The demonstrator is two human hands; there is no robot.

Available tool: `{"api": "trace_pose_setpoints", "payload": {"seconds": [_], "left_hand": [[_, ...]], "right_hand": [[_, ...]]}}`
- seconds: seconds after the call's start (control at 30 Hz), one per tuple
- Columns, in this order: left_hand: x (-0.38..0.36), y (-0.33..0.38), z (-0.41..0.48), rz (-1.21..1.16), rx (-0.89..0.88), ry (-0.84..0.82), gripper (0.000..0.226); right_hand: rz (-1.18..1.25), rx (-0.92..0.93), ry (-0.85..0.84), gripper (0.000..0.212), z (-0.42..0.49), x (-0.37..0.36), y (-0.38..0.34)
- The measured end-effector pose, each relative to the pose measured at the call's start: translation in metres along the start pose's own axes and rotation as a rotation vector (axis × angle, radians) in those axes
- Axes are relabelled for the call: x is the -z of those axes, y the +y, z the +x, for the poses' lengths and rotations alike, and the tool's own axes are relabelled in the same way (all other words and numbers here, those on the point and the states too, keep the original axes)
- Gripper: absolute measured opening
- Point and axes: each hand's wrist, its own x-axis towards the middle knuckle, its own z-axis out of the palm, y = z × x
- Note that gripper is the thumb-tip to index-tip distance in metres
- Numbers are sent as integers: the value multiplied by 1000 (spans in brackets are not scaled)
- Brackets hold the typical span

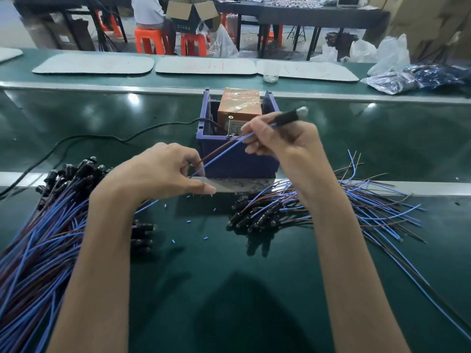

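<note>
Two wires (224,149) of one lamp (290,117), pinched in left hand (158,171) and right hand (280,141) fingers (251,129)

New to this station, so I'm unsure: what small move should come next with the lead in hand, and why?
Probably feed the wire ends, pinched by the left hand, into the orange device in the box. The right hand holds the lead near its black body, wires taut before the box, and blue insulation bits on the table hint at stripping.

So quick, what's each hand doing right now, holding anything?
Left hand: pinches the free ends of the thin blue and brown wire pair.
Right hand: holds the same wires just below their black cylindrical head.
</note>
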Motion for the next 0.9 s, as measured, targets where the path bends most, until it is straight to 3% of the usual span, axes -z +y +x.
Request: {"api": "trace_pose_setpoints", "payload": {"seconds": [0.07,0.2,0.33,0.73,0.9], "left_hand": [[-1,-2,2,30,29,-15,27],[-3,-6,5,21,35,-35,32],[-4,-5,8,10,29,-4,34],[-7,-3,8,-135,-39,223,22],[-3,-6,7,-174,-117,357,20]], "right_hand": [[149,30,84,15,0,2,-4],[397,26,177,32,0,10,-10],[329,-49,214,47,2,15,-10],[400,-170,234,40,6,9,-9],[301,-182,130,42,4,10,-7]]}}
